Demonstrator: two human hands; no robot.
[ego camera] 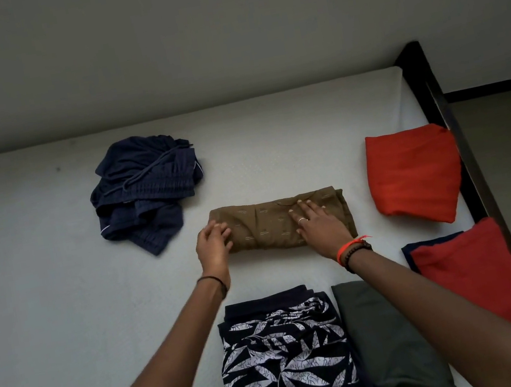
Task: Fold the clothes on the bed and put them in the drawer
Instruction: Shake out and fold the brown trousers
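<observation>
Folding of the brown cloth [263, 226] is in hand: our left hand [213, 243] pinches its end, our right hand [316, 225] presses it flat-fingered, and next, we judge, comes doubling it over.

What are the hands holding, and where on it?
The left hand grips the brown garment at its left end. The right hand only presses flat on its right half, fingers straight, gripping nothing.

Left hand [213, 243] grips folded brown garment [267, 228] end; right hand [315, 222] flat on top; bed [38, 265].
</observation>
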